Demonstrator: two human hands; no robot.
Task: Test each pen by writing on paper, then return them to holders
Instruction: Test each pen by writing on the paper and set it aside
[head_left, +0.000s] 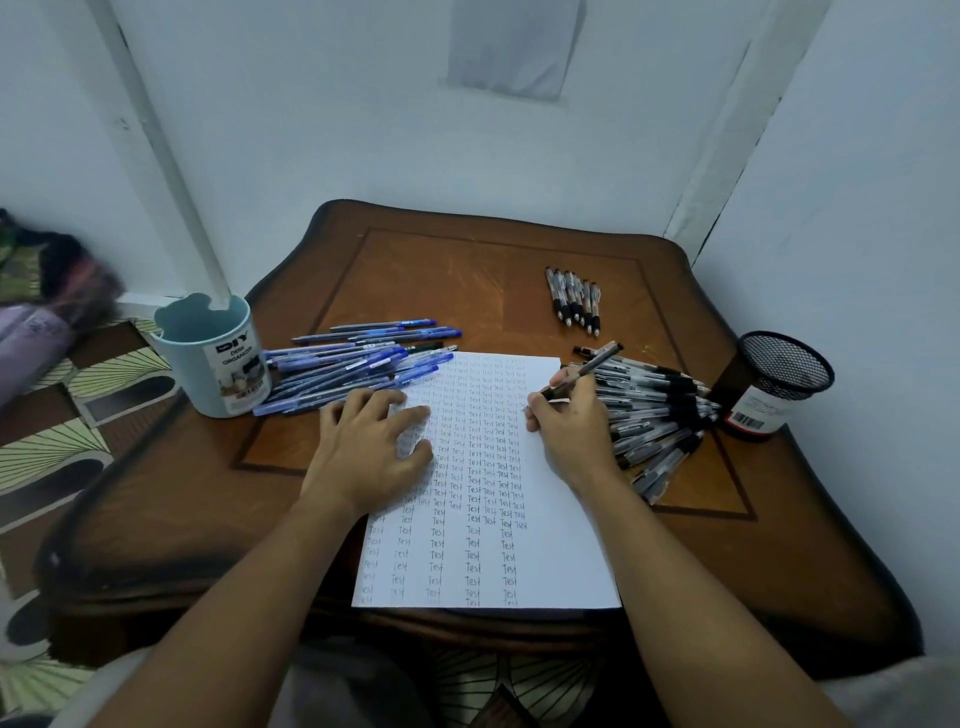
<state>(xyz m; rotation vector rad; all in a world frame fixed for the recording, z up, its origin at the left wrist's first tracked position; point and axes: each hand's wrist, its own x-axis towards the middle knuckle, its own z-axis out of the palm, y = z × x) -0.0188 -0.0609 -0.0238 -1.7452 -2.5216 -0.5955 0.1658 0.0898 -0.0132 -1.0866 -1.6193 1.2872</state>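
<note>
A white sheet of paper (561, 545) covered with rows of the word "Test" lies in the middle of the wooden table (467, 280). My left hand (371, 447) rests flat on the sheet's left side, fingers spread. My right hand (569, 423) grips a black pen (584, 370) with its tip on the paper near the right edge. A heap of blue pens (358, 366) lies at the left beside a light-blue organizer cup (215, 358). Black pens (657, 415) are piled at the right next to a black mesh holder (769, 387).
A short row of several black pens (574, 299) lies apart at the back of the table. A small black cap (584, 352) sits near the paper's top right corner. White walls close in behind and to the right. A patterned floor and bundled fabric (47, 291) show at left.
</note>
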